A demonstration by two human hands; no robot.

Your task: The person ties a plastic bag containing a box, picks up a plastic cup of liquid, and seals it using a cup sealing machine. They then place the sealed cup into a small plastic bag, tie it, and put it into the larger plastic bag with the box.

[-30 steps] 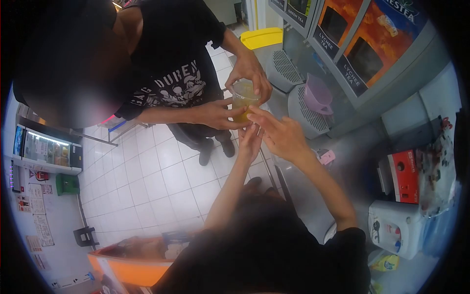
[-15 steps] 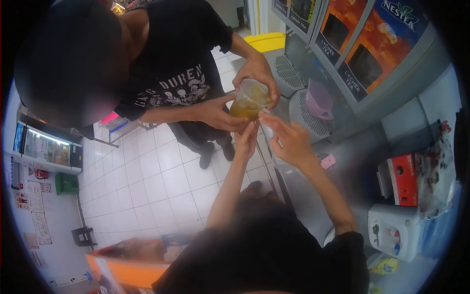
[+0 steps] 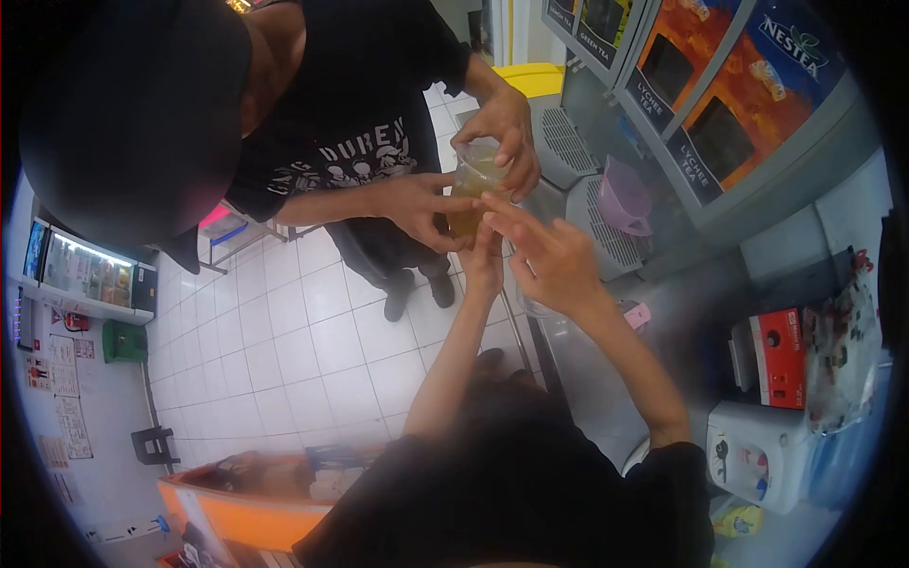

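Fig. Clear plastic cup (image 3: 471, 182) of amber drink, met by four hands above the counter edge.

The cup sits tilted just above my fingertips, gripped by another person: one of their hands (image 3: 508, 128) curls over its rim, the other hand (image 3: 414, 209) clasps its side. My right hand (image 3: 552, 261) is spread open and holds nothing, its longest fingers (image 3: 494, 206) reaching up to touch the cup's lower wall. My left hand (image 3: 484, 264) rises under the cup with fingers pointing at its base; I cannot tell whether it grips or only touches. Right of my right hand, a purple jug (image 3: 622, 196) rests on a drip grille (image 3: 603, 237) below the tea dispenser (image 3: 748, 104). Left of my left hand lies white tiled floor (image 3: 303, 350).
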